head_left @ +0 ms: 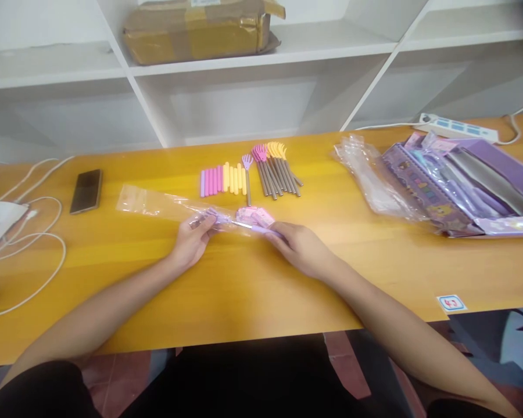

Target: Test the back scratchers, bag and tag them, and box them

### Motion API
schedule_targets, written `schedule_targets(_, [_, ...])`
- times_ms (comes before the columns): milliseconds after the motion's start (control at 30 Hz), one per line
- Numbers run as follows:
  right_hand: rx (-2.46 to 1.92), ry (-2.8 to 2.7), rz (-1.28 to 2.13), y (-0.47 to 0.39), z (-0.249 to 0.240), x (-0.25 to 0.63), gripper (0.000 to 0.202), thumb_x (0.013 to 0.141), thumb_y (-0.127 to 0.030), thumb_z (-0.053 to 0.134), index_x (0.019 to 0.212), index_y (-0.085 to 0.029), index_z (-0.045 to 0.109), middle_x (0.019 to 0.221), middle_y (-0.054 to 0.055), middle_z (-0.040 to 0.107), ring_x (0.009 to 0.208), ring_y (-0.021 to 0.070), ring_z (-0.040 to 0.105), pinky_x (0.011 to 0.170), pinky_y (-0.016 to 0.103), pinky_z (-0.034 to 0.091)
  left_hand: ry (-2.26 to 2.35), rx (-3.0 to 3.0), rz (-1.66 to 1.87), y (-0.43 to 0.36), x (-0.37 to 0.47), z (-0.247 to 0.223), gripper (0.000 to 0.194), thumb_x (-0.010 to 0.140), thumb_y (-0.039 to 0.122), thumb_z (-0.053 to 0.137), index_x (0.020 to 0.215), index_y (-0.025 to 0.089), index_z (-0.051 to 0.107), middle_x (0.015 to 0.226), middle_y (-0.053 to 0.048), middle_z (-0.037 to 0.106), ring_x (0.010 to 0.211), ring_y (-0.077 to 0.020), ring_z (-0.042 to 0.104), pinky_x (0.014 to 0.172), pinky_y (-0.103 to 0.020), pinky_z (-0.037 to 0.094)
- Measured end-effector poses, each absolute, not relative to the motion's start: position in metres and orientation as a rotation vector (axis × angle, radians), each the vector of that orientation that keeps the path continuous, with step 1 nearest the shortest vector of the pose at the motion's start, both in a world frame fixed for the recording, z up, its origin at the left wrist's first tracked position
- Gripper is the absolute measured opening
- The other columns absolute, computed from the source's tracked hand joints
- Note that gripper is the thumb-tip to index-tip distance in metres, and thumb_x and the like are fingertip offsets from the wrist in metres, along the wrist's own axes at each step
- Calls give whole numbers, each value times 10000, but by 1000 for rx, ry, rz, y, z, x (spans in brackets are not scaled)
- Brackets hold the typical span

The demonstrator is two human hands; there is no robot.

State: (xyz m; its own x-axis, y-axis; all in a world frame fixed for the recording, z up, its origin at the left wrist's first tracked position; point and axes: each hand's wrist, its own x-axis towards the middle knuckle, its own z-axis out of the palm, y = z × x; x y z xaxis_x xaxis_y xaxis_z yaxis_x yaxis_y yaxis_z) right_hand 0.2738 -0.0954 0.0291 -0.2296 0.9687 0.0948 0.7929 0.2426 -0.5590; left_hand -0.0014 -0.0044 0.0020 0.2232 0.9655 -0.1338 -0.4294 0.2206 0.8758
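Observation:
My right hand grips the purple handle end of a thin rod, which lies across between my hands. At its other end my left hand pinches the purple head together with a clear plastic bag that stretches to the left. Small pink cards lie just behind the rod. Farther back stands a row of short purple, pink and yellow sticks, flat on the table. Beside them lie a purple-headed fork-like piece and a bunch of pink-headed and yellow-headed ones with dark metal rods.
To the right, clear bags lie beside an open purple box of wrapped items. A power strip sits behind it. On the left are a phone and white cables. Shelves hold a taped parcel.

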Motion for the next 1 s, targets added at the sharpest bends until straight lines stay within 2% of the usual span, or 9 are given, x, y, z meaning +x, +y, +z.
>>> schedule_targets(167, [-1510, -2059, 579, -98, 26, 266, 404, 1149, -489, 412, 931, -215, 613, 865, 67, 703, 758, 201, 643, 706, 295, 444, 880, 850, 1082, -10, 2, 4, 416, 574, 386, 1062, 781, 144, 794, 803, -40, 797, 754, -158, 748, 763, -289, 623])
schedule_targets(433, [-1511, -2010, 600, -99, 21, 258, 381, 1140, -478, 444, 975, -210, 658, 885, 66, 727, 768, 205, 666, 715, 306, 468, 877, 885, 1058, -12, 3, 0, 415, 580, 400, 1054, 796, 146, 807, 843, -63, 821, 761, -195, 770, 801, -348, 648])
schedule_targets(633, [-1521, -2008, 678, -101, 15, 250, 366, 1143, -472, 448, 972, -207, 634, 870, 54, 714, 767, 199, 664, 707, 297, 461, 873, 1023, 1018, -13, 1, -7, 353, 677, 432, 1006, 833, 161, 842, 839, -77, 827, 746, -199, 766, 801, -343, 641])
schedule_targets(800, [-1482, -2013, 728, -107, 15, 244, 362, 1143, -472, 454, 939, -212, 604, 831, 40, 687, 709, 179, 631, 668, 287, 444, 867, 1357, 781, -16, -4, -6, 294, 816, 462, 903, 874, 175, 877, 863, -101, 840, 787, -235, 776, 819, -344, 623])
schedule_targets(900, [-1460, -2000, 762, -109, 20, 243, 321, 1138, -444, 470, 969, -212, 615, 852, 41, 699, 724, 179, 637, 677, 290, 454, 821, 1418, 727, -15, -5, -6, 352, 860, 525, 855, 880, 174, 879, 853, -110, 834, 794, -241, 773, 821, -339, 615])
schedule_targets(1000, [-1415, -1982, 792, -109, 24, 245, 279, 1138, -392, 447, 1056, -210, 642, 909, 55, 719, 787, 192, 659, 738, 307, 494, 761, 1365, 760, -13, -5, -10, 493, 913, 643, 757, 892, 164, 868, 865, -128, 827, 811, -253, 774, 806, -349, 615])
